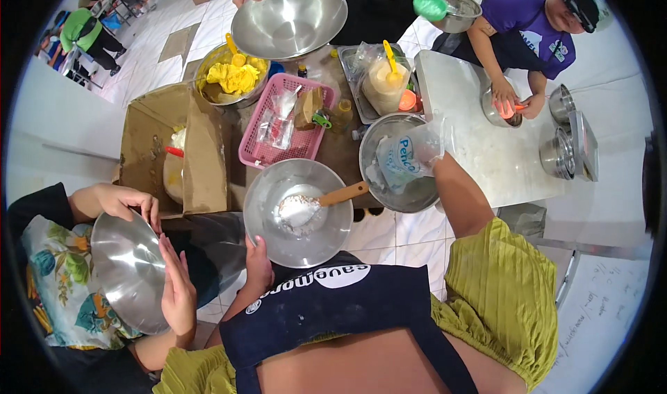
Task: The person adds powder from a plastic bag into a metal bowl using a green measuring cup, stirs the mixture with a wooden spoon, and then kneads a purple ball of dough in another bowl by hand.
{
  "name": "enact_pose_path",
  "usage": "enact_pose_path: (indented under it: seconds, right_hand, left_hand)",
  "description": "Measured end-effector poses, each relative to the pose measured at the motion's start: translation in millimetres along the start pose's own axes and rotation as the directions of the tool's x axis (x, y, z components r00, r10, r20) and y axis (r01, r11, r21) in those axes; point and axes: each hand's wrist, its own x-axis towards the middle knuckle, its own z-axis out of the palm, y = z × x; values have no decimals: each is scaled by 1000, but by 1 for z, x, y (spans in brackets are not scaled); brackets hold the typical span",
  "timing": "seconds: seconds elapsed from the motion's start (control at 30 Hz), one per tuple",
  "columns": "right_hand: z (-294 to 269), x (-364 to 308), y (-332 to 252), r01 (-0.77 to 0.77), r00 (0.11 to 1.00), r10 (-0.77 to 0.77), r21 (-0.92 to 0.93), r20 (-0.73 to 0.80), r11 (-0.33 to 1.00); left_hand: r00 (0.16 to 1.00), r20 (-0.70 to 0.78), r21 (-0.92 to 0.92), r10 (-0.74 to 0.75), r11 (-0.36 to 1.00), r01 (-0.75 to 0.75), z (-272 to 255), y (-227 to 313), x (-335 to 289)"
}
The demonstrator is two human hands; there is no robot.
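Note:
My left hand grips the near left rim of a mixing bowl, its thumb over the edge. White powder lies inside. A spatula with a wooden handle rests in the powder, the handle crossing the right rim; no hand holds it. My right forearm reaches to a clear plastic bag with blue print. That bag stands in a second steel bowl, to the right of the first. My right hand is at the bag's upper right; its fingers are hidden by crumpled plastic.
A pink basket holds small packets. Behind it stands a bowl of yellow stuff; left is a cardboard box. A co-worker at left holds a steel bowl. Others handle bowls across the table and at the right-hand steel table.

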Motion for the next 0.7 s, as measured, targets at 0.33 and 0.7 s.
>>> enact_pose_path:
  seconds: [0.33, 0.7]
  right_hand:
    - [10, 0, -8, -19, 999, 20, 18, -37, 1000]
    - [30, -11, 8, -92, 993, 95, 38, -75, 995]
  left_hand:
    - [925, -198, 972, 323, -55, 228, -209, 82, 55]
    - [971, -104, 978, 214, -153, 139, -209, 71, 72]
